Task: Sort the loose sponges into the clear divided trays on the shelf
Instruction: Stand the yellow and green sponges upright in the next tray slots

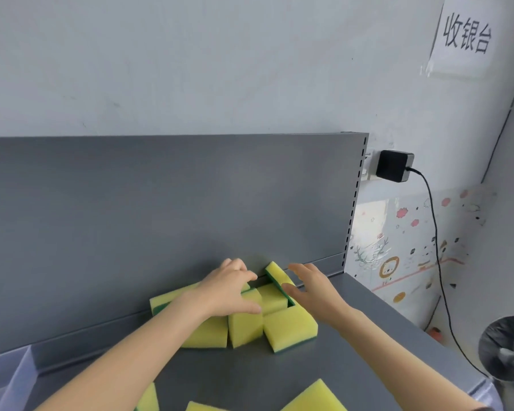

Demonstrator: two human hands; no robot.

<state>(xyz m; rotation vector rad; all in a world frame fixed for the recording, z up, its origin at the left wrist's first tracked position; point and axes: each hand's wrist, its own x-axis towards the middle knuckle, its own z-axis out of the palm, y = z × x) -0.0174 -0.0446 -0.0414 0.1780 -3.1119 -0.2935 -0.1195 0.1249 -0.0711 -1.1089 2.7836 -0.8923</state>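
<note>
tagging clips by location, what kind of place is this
Probably a small shop, near its till: grey metal retail shelving with a slotted upright, a wall sign reading 收银台 (cashier desk), and yellow sponges lying loose on it.

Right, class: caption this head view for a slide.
Left hand and right hand reach into clustered yellow sponges at the back of a grey shelf, clear tray at left.

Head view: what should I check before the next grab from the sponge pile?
1. Pile of yellow-and-green foam sponges reachable: ok, both hands are at it.
2. Right hand free: ok, fingers straight, holding nothing.
3. Left hand grip: cannot tell, it lies over the pile.
4. Tilted sponge at the back settled: not ok, it leans on edge.
5. Clear plastic divided tray has room: cannot tell, only a corner shows.
</note>
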